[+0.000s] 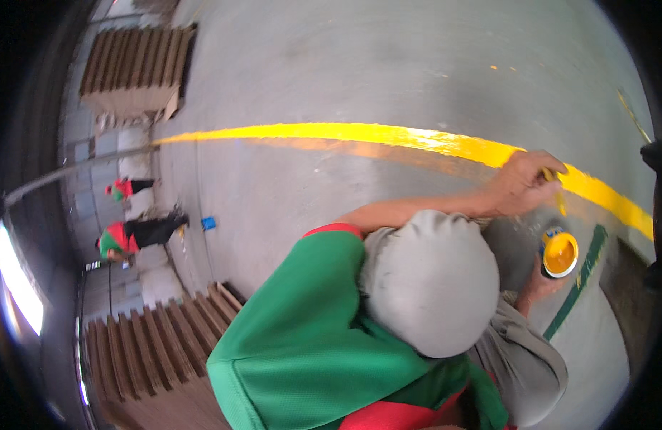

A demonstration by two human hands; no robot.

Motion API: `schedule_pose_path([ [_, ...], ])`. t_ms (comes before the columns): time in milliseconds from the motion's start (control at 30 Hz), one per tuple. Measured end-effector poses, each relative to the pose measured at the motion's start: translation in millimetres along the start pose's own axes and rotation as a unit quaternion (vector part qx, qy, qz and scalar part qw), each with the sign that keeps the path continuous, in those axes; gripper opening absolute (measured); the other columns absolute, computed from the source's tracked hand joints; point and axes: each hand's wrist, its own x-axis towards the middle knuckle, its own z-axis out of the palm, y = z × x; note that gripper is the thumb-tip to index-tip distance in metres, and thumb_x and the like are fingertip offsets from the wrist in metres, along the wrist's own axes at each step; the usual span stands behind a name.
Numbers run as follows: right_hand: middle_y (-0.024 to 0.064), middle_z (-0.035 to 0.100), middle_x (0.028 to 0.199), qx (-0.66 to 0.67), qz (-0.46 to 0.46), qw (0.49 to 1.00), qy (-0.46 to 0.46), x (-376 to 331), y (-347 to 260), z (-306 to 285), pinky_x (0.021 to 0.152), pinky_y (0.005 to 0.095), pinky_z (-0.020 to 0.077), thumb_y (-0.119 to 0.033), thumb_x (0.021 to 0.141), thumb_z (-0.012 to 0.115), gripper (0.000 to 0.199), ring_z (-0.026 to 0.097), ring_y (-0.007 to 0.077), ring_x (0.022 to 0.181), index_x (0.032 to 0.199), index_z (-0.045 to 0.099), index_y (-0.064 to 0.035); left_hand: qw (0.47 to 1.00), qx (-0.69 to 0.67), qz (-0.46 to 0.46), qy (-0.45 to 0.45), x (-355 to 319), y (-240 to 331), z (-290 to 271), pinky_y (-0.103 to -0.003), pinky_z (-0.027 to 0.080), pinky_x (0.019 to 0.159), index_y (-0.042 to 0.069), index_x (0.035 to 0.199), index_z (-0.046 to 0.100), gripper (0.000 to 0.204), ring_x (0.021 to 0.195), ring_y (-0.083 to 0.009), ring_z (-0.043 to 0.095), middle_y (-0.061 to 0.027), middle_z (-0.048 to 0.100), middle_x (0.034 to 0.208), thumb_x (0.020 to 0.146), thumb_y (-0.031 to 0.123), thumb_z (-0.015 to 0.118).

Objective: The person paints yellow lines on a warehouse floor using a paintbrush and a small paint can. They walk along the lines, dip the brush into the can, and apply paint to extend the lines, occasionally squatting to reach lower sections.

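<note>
My left hand (524, 184) is closed round a small paintbrush (561, 203), whose yellow-coated end points down over the floor. It is beside a wet, shiny yellow painted line (324, 131). An older, faded orange strip (392, 154) runs along the line's near side. Lower and to the right, my right hand (540, 287) grips a paint can (560, 255). The can is open, with yellow-orange paint inside and on its rim. My left forearm reaches across in front of my grey-trousered knee (431, 283).
A dark green strip (576, 283) crosses the floor near the can. Brown stacked sheets (134, 61) stand at upper left, and another brown stack (155, 351) at lower left. Two people in red and green, one bending (137, 236), are farther off. A blue object (208, 223) lies on the floor.
</note>
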Motion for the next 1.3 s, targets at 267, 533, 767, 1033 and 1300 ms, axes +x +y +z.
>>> schedule_pose_path([
  [267, 0.0184, 0.055, 0.131, 0.085, 0.01, 0.995, 0.053, -7, -36, 2, 0.105, 0.0486, 0.0414, -0.024, 0.053, 0.101, 0.11, 0.054, 0.0361, 0.125, 0.143, 0.042, -0.0012, 0.995, -0.025, -0.08, -0.059, -4, 2, -14, -0.032, 0.057, 0.078, -0.003, 0.126, 0.063, 0.027, 0.084, -0.0173, 0.068, -0.0137, 0.07, 0.105, 0.101, 0.006, 0.061],
  [533, 0.0234, 0.046, 0.146, -0.027, 0.031, 0.997, 0.07, -3, -40, -6, 0.116, 0.0514, 0.0325, -0.029, 0.054, 0.101, 0.124, 0.043, 0.0403, 0.138, 0.153, 0.031, -0.0002, 0.991, -0.036, -0.09, -0.097, 2, 7, -3, -0.028, 0.056, 0.075, -0.005, 0.129, 0.061, 0.028, 0.083, -0.0147, 0.067, -0.015, 0.07, 0.107, 0.103, 0.007, 0.059],
  [767, 0.024, 0.047, 0.147, 0.071, 0.028, 0.997, 0.033, -14, -44, -17, 0.117, 0.0464, 0.0378, -0.027, 0.058, 0.098, 0.12, 0.045, 0.0387, 0.139, 0.153, 0.03, 0.0009, 0.992, -0.052, -0.071, -0.091, 2, 6, -7, -0.03, 0.057, 0.073, -0.006, 0.128, 0.061, 0.028, 0.081, -0.0165, 0.067, -0.0166, 0.07, 0.107, 0.104, 0.008, 0.058],
  [1033, 0.0218, 0.041, 0.152, 0.17, -0.015, 0.985, 0.023, -29, -39, -29, 0.118, 0.0435, 0.0367, -0.021, 0.061, 0.098, 0.119, 0.043, 0.0337, 0.143, 0.154, 0.029, 0.0026, 0.994, -0.072, -0.054, -0.065, 15, -5, -11, -0.031, 0.056, 0.072, -0.005, 0.128, 0.06, 0.029, 0.077, -0.0176, 0.066, -0.017, 0.071, 0.101, 0.106, 0.012, 0.055],
  [1300, 0.0223, 0.044, 0.15, 0.227, -0.028, 0.974, -0.001, -24, -68, -50, 0.119, 0.0445, 0.0356, -0.016, 0.061, 0.097, 0.114, 0.045, 0.0359, 0.141, 0.152, 0.031, 0.0018, 0.984, -0.13, -0.118, -0.031, 40, -14, -11, -0.031, 0.052, 0.068, -0.005, 0.126, 0.06, 0.029, 0.074, -0.0169, 0.063, -0.0175, 0.071, 0.099, 0.106, 0.015, 0.054],
])
